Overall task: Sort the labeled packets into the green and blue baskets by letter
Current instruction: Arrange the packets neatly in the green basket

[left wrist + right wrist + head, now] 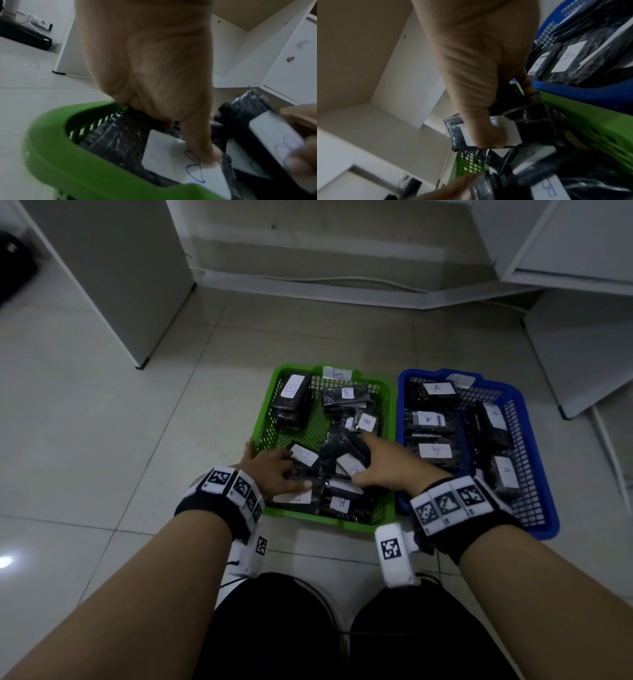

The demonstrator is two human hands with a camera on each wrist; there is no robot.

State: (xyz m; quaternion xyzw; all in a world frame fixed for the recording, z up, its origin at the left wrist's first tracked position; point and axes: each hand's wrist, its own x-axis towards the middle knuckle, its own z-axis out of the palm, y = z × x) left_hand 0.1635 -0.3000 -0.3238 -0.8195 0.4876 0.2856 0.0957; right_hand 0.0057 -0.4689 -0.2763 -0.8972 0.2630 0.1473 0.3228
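packet (346, 464) letter blurred under right hand (390, 468)

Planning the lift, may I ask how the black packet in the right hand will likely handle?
The packet probably flexes: its plastic wrap looks creased. The glossy film may be slippery, so a full grip helps. It seems light: the right hand holds it alone.

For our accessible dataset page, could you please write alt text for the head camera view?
Two hands reach into a green basket of black packets, several labelled B; the right hand grips one packet, the left hand rests on others. Beside it, a blue basket holds packets labelled A.
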